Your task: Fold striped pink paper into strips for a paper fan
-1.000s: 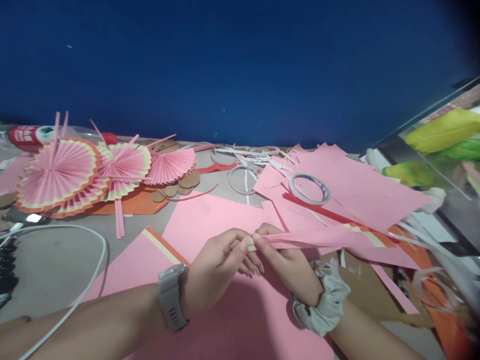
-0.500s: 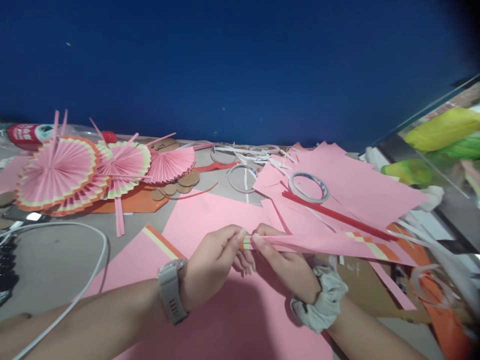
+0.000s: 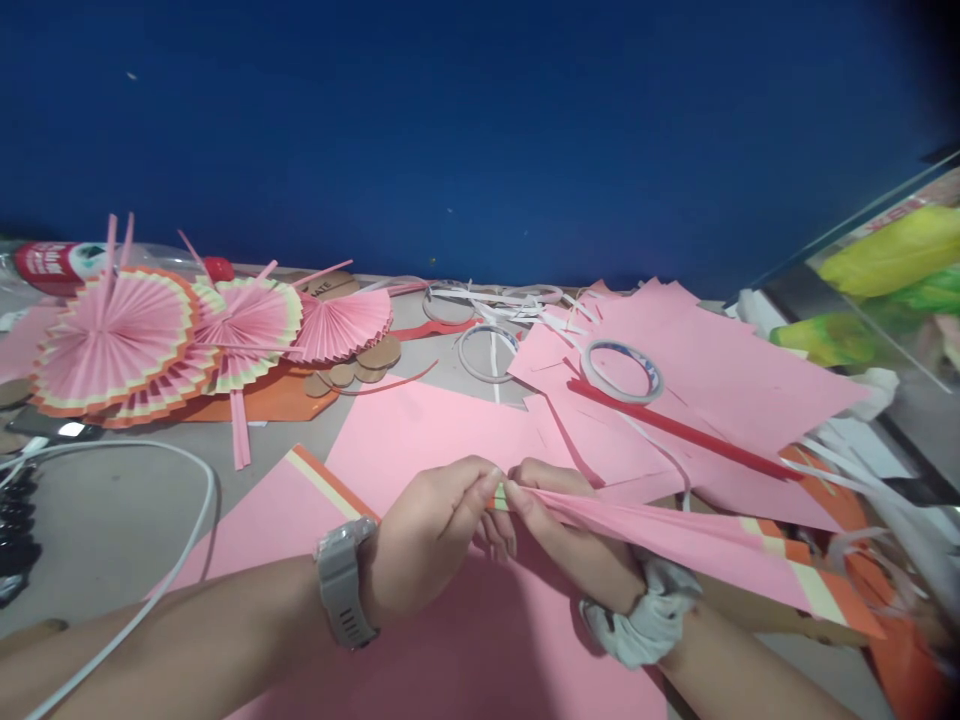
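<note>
Both my hands meet at the middle of the table and pinch the near end of a pleated pink paper strip [image 3: 675, 535] with a yellow and orange border. My left hand [image 3: 431, 535], with a grey watch on the wrist, grips the folded tip with thumb and forefinger. My right hand [image 3: 559, 530], a grey scrunchie on its wrist, pinches the same tip from the other side. The strip's free end fans out to the lower right. Beneath the hands lies a large pink sheet [image 3: 420, 430].
Finished pink paper fans [image 3: 112, 335] lie at the far left beside a red-capped bottle [image 3: 56, 262]. Tape rolls [image 3: 622, 370] and white paper scraps rest on loose pink sheets at the back. A white cable [image 3: 187, 540] loops at the left. Green and yellow bags [image 3: 885, 260] sit right.
The strip's free end has swung down to the lower right, and its bordered edge now points toward me. Both hands keep their pinch at the tip, shifted slightly lower.
</note>
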`<state>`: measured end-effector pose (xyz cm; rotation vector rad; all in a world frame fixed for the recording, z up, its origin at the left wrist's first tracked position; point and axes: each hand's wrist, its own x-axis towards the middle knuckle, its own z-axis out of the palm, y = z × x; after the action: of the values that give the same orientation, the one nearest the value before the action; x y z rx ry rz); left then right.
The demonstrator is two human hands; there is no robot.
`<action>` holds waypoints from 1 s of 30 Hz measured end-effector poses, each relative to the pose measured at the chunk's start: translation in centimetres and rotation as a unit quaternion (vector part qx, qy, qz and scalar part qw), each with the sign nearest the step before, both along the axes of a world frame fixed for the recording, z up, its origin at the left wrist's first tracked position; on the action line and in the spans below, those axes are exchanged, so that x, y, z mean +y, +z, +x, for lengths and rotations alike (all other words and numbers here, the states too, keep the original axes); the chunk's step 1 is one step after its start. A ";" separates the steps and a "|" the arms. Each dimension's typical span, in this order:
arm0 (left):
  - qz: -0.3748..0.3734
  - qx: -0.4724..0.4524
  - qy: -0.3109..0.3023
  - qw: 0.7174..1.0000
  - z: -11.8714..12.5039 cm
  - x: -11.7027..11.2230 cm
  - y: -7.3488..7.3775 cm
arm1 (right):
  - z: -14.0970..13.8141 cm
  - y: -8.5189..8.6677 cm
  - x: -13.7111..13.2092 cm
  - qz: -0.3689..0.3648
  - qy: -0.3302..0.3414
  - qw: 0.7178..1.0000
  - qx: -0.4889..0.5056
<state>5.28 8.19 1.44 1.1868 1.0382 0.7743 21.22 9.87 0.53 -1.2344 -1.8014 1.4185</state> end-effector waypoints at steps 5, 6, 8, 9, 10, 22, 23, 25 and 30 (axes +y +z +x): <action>0.055 -0.042 -0.011 0.998 -0.6 -0.2 0.2 | 0.2 0.1 -0.3 0.030 0.044 0.996 0.069; 0.068 -0.038 -0.012 0.997 -0.7 -0.2 0.1 | 0.2 0.1 -0.3 0.040 0.047 0.996 0.072; 0.076 -0.012 -0.019 0.997 -0.9 -0.1 0.0 | 0.2 0.1 -0.4 0.045 0.040 0.996 0.064; 0.074 0.005 -0.024 0.997 -0.9 -0.1 -0.1 | 0.3 0.1 -0.4 0.039 0.033 0.997 0.055; 0.069 0.020 -0.027 0.997 -0.9 -0.1 -0.2 | 0.3 0.1 -0.4 0.031 0.026 0.998 0.047; 0.013 -0.027 -0.014 0.999 -0.7 0.3 -0.3 | -0.7 0.4 -0.2 -0.109 0.043 0.976 0.183; 0.010 -0.026 -0.013 1.000 -0.7 0.3 -0.4 | -0.7 0.4 -0.1 -0.108 0.038 0.979 0.171; 0.005 -0.025 -0.012 1.000 -0.7 0.3 -0.6 | -0.6 0.4 0.1 -0.102 0.024 0.984 0.142; -0.015 -0.021 -0.026 0.999 -0.6 0.4 -1.0 | -0.5 0.5 0.3 -0.103 -0.012 0.988 0.115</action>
<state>4.67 8.58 0.46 1.1617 0.9775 0.7378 20.69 10.16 1.03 -1.1331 -1.5113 1.6913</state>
